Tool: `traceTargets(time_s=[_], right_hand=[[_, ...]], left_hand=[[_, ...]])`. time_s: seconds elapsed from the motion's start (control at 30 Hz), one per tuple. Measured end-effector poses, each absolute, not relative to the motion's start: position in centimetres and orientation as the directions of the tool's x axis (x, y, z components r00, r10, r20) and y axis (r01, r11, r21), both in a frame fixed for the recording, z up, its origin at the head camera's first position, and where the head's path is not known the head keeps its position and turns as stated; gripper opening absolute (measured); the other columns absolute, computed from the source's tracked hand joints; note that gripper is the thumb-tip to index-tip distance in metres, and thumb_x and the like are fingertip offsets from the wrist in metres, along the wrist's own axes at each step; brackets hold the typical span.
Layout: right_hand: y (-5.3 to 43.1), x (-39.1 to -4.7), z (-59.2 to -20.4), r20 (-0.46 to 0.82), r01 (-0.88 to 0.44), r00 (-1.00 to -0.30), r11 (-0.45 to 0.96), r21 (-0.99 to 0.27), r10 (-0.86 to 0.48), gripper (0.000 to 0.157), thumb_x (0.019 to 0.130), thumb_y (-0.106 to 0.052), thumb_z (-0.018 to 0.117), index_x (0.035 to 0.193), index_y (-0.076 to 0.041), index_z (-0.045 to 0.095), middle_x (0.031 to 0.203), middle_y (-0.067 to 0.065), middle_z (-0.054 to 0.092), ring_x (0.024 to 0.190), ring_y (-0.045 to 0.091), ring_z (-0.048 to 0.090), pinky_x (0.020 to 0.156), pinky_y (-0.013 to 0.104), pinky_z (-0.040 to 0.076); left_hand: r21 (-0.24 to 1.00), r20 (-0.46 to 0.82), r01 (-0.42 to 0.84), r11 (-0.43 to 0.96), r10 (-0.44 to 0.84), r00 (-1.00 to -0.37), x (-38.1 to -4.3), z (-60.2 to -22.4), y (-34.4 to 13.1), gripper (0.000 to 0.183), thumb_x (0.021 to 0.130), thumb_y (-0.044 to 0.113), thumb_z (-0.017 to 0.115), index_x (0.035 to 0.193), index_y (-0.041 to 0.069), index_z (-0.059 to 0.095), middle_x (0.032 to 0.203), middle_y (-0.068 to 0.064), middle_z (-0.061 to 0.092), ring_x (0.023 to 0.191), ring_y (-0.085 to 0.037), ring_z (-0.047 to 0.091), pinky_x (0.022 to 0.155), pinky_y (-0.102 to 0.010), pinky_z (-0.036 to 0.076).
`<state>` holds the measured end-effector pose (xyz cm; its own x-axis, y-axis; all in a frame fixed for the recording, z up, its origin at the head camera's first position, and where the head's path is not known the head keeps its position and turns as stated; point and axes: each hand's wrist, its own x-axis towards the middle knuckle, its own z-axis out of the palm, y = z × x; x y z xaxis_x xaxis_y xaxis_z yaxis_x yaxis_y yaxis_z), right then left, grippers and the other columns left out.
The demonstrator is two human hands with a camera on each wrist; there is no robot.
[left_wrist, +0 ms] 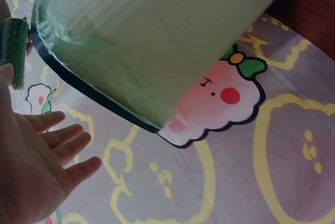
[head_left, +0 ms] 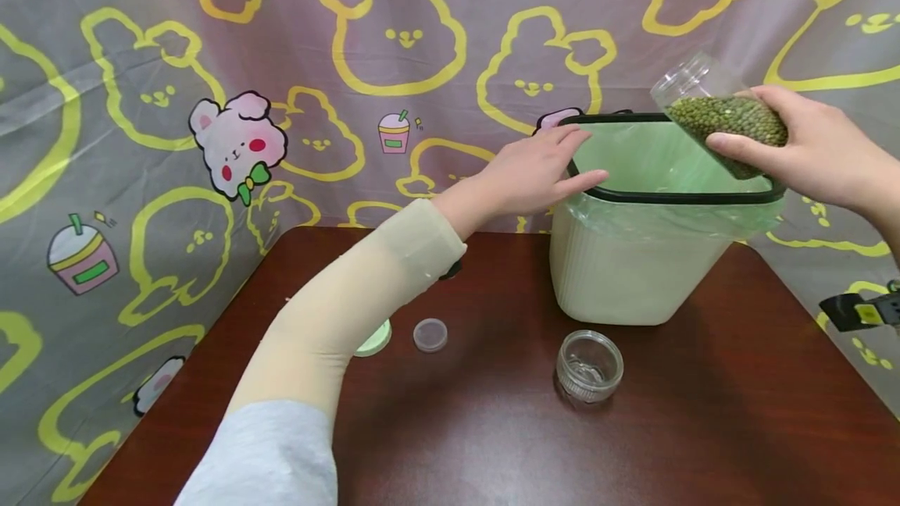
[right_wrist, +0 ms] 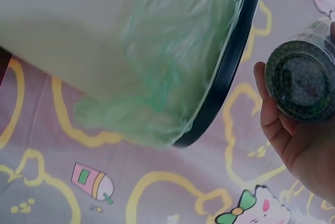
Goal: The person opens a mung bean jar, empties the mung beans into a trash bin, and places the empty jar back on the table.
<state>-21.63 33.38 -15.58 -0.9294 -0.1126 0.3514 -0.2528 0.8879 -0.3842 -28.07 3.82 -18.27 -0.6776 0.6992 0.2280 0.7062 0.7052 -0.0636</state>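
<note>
In the head view my right hand (head_left: 816, 139) grips a clear jar (head_left: 731, 119) of green mung beans, tilted with its uncapped mouth to the upper left above the trash bin (head_left: 633, 256). The right wrist view shows the jar's round base (right_wrist: 302, 80) with the right hand (right_wrist: 301, 145) curled round it. My left hand (head_left: 527, 170) is at the bin's left rim with fingers extended and nothing held; whether it touches the rim I cannot tell. Spread fingers of the left hand (left_wrist: 47, 156) show in the left wrist view. A green bag (head_left: 647, 147) lines the bin under a black rim.
A small clear container (head_left: 589, 369) stands on the brown table (head_left: 478, 428) in front of the bin. Left of it lie a clear round lid (head_left: 430, 335) and a pale green lid (head_left: 376, 340), partly hidden by the left arm. A patterned curtain (head_left: 450, 61) hangs behind.
</note>
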Motion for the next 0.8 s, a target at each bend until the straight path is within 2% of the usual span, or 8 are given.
traceTargets(time_s=[0.1, 0.23, 0.4, 0.47, 0.57, 0.7, 0.8], right_hand=[[34.1, -22.1, -15.5, 0.351, -0.243, -0.931, 0.887, -0.392, -0.1, 0.061, 0.095, -0.035, 0.061, 0.141, 0.0, 0.04, 0.119, 0.029, 0.048, 0.085, 0.022, 0.04, 0.063, 0.027, 0.028], [34.7, -22.7, -15.4, 0.335, -0.215, -0.939, 0.897, -0.385, -0.081, 0.067, 0.096, -0.037, 0.058, 0.143, 0.005, 0.034, 0.121, 0.033, 0.044, 0.089, 0.036, 0.039, 0.062, 0.028, 0.027], [35.0, -23.1, -15.4, 0.315, -0.188, -0.947, 0.904, -0.384, -0.063, 0.071, 0.097, -0.038, 0.056, 0.145, 0.007, 0.029, 0.125, 0.035, 0.041, 0.094, 0.044, 0.04, 0.061, 0.03, 0.028], [35.1, -23.2, -15.4, 0.315, -0.186, -0.947, 0.904, -0.384, -0.061, 0.071, 0.096, -0.039, 0.056, 0.144, 0.007, 0.03, 0.125, 0.036, 0.041, 0.096, 0.044, 0.04, 0.062, 0.03, 0.028], [35.1, -23.3, -15.4, 0.32, -0.189, -0.945, 0.903, -0.385, -0.061, 0.07, 0.096, -0.038, 0.056, 0.144, 0.007, 0.031, 0.125, 0.036, 0.042, 0.095, 0.044, 0.04, 0.063, 0.03, 0.028], [35.3, -23.5, -15.5, 0.324, -0.193, -0.944, 0.901, -0.387, -0.063, 0.071, 0.096, -0.038, 0.056, 0.144, 0.007, 0.031, 0.125, 0.036, 0.041, 0.096, 0.045, 0.039, 0.065, 0.031, 0.027], [35.5, -23.5, -15.6, 0.322, -0.19, -0.945, 0.9, -0.392, -0.06, 0.071, 0.096, -0.037, 0.056, 0.145, 0.007, 0.03, 0.126, 0.036, 0.041, 0.097, 0.044, 0.038, 0.067, 0.032, 0.027]], left_hand=[[-0.071, 0.211, 0.692, 0.719, 0.689, -0.694, -28.2, -18.3, 4.8, 0.074, 0.097, 0.066, 0.027, 0.152, 0.017, 0.028, 0.152, 0.003, 0.032, 0.138, -0.008, 0.03, 0.105, -0.028, 0.033], [-0.07, 0.194, 0.682, 0.728, 0.681, -0.707, -28.3, -18.8, 5.7, 0.072, 0.096, 0.067, 0.025, 0.145, 0.016, 0.037, 0.139, 0.004, 0.043, 0.126, -0.008, 0.042, 0.101, -0.026, 0.035], [-0.081, 0.162, 0.671, 0.737, 0.674, -0.721, -28.3, -19.7, 6.3, 0.071, 0.096, 0.069, 0.02, 0.137, 0.015, 0.041, 0.127, 0.005, 0.045, 0.123, -0.008, 0.041, 0.104, -0.022, 0.028], [-0.089, 0.154, 0.663, 0.744, 0.668, -0.728, -28.3, -20.0, 6.4, 0.072, 0.095, 0.07, 0.018, 0.137, 0.016, 0.041, 0.128, 0.005, 0.044, 0.125, -0.008, 0.039, 0.105, -0.022, 0.025], [-0.094, 0.146, 0.646, 0.757, 0.653, -0.743, -28.2, -20.4, 6.5, 0.076, 0.094, 0.071, 0.014, 0.143, 0.017, 0.037, 0.137, 0.003, 0.04, 0.132, -0.008, 0.031, 0.108, -0.023, 0.021], [-0.122, 0.164, 0.637, 0.761, 0.648, -0.743, -28.1, -20.6, 6.6, 0.073, 0.095, 0.07, 0.012, 0.136, 0.017, 0.041, 0.131, 0.003, 0.041, 0.128, -0.007, 0.034, 0.105, -0.023, 0.026], [-0.144, 0.188, 0.639, 0.755, 0.655, -0.732, -27.9, -20.7, 6.7, 0.066, 0.096, 0.069, 0.014, 0.122, 0.016, 0.044, 0.114, 0.006, 0.041, 0.114, -0.006, 0.04, 0.096, -0.021, 0.032]])
